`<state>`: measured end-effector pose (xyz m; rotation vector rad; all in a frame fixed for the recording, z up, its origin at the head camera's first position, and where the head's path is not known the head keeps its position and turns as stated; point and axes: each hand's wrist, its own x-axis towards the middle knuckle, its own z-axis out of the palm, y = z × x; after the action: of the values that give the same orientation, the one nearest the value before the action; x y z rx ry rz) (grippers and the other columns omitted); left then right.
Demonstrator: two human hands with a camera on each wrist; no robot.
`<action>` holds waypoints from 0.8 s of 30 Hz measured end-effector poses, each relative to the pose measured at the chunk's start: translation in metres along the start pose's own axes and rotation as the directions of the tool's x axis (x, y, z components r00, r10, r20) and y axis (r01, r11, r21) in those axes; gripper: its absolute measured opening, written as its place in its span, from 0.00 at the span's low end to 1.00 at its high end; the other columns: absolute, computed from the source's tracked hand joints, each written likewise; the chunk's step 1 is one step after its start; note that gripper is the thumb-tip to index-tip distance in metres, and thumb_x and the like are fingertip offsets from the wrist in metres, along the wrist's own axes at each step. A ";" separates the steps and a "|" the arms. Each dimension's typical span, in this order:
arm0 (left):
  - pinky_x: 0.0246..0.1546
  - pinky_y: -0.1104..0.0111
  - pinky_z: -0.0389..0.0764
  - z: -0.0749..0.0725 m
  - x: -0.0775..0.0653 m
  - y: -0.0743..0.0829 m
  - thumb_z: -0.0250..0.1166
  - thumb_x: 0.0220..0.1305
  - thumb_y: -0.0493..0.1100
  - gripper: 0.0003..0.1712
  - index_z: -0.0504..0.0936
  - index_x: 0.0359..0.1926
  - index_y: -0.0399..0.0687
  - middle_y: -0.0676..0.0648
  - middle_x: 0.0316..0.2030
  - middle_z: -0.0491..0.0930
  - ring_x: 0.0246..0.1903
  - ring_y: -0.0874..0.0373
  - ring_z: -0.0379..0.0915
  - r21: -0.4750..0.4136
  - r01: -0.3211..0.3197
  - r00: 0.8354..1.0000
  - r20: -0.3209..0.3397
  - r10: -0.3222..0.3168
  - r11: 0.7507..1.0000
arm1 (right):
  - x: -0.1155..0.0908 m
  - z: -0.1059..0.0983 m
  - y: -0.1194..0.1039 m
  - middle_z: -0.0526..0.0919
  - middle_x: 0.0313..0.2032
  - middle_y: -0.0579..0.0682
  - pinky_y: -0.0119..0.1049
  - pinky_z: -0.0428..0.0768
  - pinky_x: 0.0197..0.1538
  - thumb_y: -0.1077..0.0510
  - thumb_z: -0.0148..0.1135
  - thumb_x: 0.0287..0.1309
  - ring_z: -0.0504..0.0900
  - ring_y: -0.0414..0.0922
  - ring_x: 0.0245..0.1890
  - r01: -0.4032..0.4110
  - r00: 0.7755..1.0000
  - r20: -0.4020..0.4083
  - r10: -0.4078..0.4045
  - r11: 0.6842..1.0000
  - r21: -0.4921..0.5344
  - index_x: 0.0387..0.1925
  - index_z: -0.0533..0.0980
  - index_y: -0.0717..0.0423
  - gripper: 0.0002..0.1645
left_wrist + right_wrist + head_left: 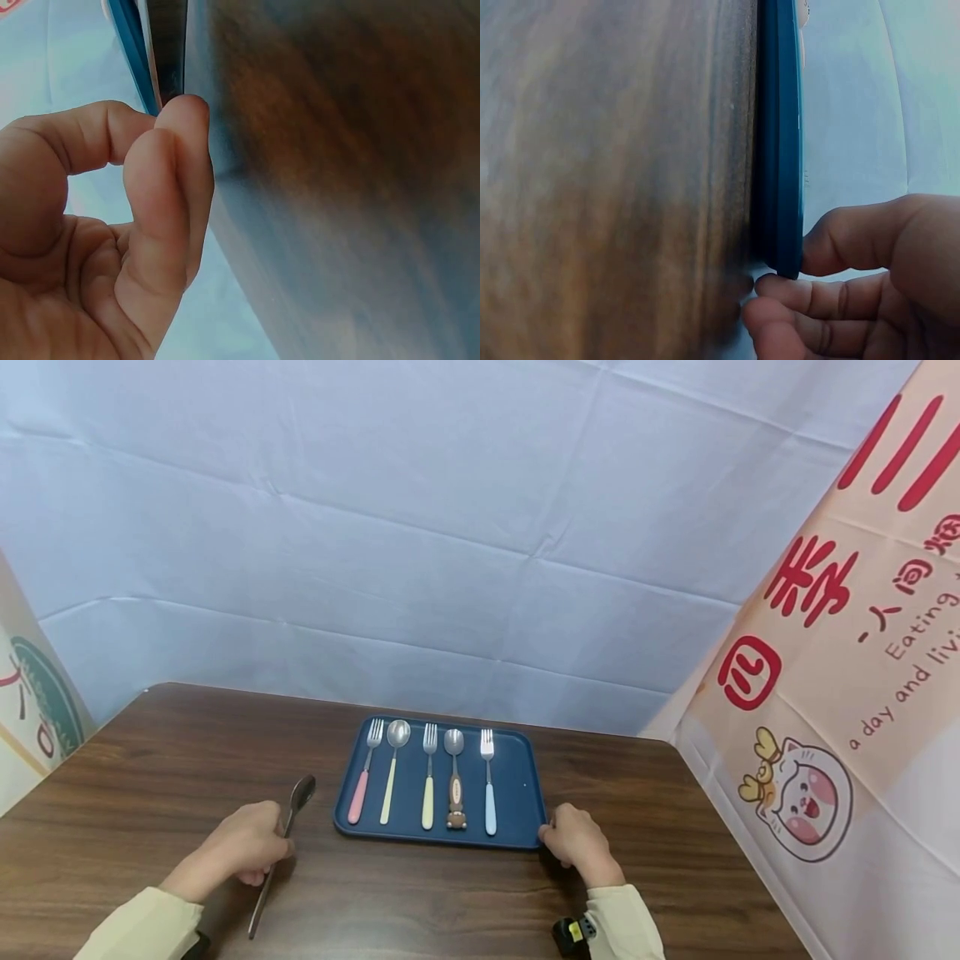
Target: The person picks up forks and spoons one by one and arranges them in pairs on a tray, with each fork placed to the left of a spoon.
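My left hand (247,842) pinches a long, dark metal spoon (302,793) by its handle, left of the tray. The bowl points away, and the handle's end slants toward the table's near side. In the left wrist view, thumb and fingertips of the left hand (142,187) meet. A blue tray (457,842) lies on the table. My right hand (579,842) grips its near right corner; in the right wrist view the thumb lies on the rim and the fingers (832,296) curl at the underside.
On the tray, left to right, lie a pink-handled fork (360,793), a yellow-handled spoon (388,793), a yellow-handled fork (428,797), a brown bear-handled spoon (455,793) and a blue-handled fork (491,802). A pale cloth (420,568) hangs behind the wooden table (187,752).
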<state>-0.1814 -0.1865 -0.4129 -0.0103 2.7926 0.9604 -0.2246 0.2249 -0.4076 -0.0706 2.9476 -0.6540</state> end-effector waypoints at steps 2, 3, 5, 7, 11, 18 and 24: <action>0.09 0.70 0.73 -0.001 0.000 0.001 0.61 0.52 0.32 0.17 0.68 0.11 0.40 0.50 0.05 0.67 0.05 0.61 0.68 -0.001 -0.004 1.000 -0.002 0.004 1.000 | 0.000 0.000 0.000 0.62 0.06 0.46 0.32 0.61 0.14 0.61 0.53 0.58 0.67 0.43 0.07 -0.002 1.000 0.002 0.002 1.000 0.003 0.06 0.61 0.51 0.26; 0.09 0.70 0.73 -0.002 -0.001 0.001 0.61 0.52 0.32 0.16 0.68 0.12 0.41 0.50 0.05 0.67 0.05 0.61 0.68 -0.002 -0.008 1.000 -0.006 0.008 1.000 | 0.000 0.000 0.000 0.62 0.06 0.45 0.32 0.61 0.14 0.61 0.53 0.58 0.67 0.42 0.07 -0.004 1.000 0.003 0.004 1.000 0.005 0.06 0.61 0.51 0.26; 0.10 0.69 0.73 -0.004 -0.001 0.001 0.61 0.54 0.33 0.17 0.68 0.12 0.41 0.50 0.05 0.67 0.05 0.60 0.68 -0.004 -0.019 1.000 -0.011 0.019 1.000 | 0.000 0.000 0.000 0.62 0.06 0.46 0.32 0.62 0.14 0.62 0.53 0.58 0.67 0.43 0.07 -0.002 1.000 0.002 0.002 1.000 0.007 0.07 0.61 0.52 0.25; 0.11 0.69 0.74 -0.008 -0.001 0.003 0.61 0.55 0.34 0.17 0.68 0.12 0.41 0.50 0.05 0.67 0.06 0.60 0.69 -0.004 -0.025 1.000 -0.017 0.025 1.000 | 0.000 0.000 0.000 0.63 0.06 0.47 0.33 0.64 0.16 0.62 0.53 0.58 0.68 0.44 0.08 0.003 1.000 -0.001 -0.003 1.000 0.010 0.08 0.62 0.53 0.24; 0.12 0.68 0.74 -0.016 -0.001 0.006 0.61 0.57 0.35 0.18 0.68 0.14 0.42 0.49 0.07 0.68 0.07 0.58 0.70 -0.011 -0.025 0.999 -0.022 0.025 1.000 | 0.000 0.000 0.001 0.65 0.08 0.49 0.35 0.67 0.18 0.62 0.54 0.58 0.71 0.47 0.10 0.016 1.000 -0.010 -0.015 1.000 0.025 0.10 0.64 0.55 0.21; 0.13 0.67 0.75 -0.028 -0.002 0.007 0.60 0.58 0.35 0.11 0.70 0.22 0.40 0.47 0.10 0.70 0.10 0.57 0.71 -0.036 -0.044 0.999 -0.026 0.043 0.998 | 0.001 -0.001 0.002 0.66 0.08 0.49 0.35 0.68 0.19 0.62 0.54 0.59 0.72 0.46 0.09 0.028 1.000 -0.006 -0.027 0.999 0.040 0.11 0.65 0.56 0.21; 0.14 0.67 0.76 -0.029 0.000 0.009 0.60 0.58 0.35 0.11 0.70 0.21 0.40 0.47 0.11 0.71 0.10 0.57 0.72 -0.029 -0.030 0.999 -0.026 0.030 0.999 | 0.000 -0.001 0.002 0.68 0.08 0.49 0.35 0.70 0.20 0.64 0.52 0.58 0.71 0.44 0.09 0.052 0.999 -0.016 -0.052 0.997 0.055 0.11 0.66 0.57 0.19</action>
<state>-0.1871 -0.1968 -0.3847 0.0153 2.8093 1.0155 -0.2250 0.2276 -0.4072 -0.1385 2.9485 -0.7464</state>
